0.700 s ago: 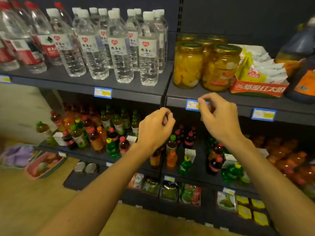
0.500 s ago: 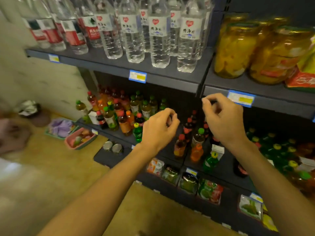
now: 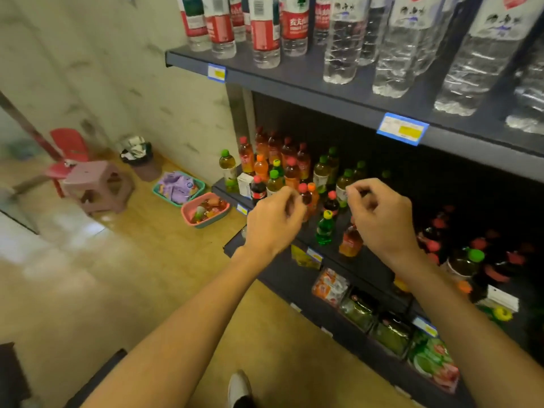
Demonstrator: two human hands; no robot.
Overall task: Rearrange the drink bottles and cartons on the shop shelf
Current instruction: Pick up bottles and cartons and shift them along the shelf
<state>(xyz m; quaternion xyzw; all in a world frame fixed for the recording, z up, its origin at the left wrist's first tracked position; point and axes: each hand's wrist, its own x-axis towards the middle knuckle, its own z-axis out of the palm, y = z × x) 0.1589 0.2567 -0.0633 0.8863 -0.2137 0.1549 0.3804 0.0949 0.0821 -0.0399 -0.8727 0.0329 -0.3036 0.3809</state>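
Dark grey shop shelf, upper board: tall clear water bottles, red-labelled at the left end and white-labelled toward the right, tops cut off by the frame; blue-and-yellow price tags on its front edge. Middle board: small drink bottles with red, green, orange and yellow caps, amber, dark and green contents, crowded at the left end and thinning toward the front edge; one white carton stands near the left front corner. The right portion lies in shadow and is hard to make out. Left hand and right hand hover before the middle board's front edge, fingers curled with thumb and fingertips drawn together, each grip holding nothing visible. Bottom board: packets, blurred.
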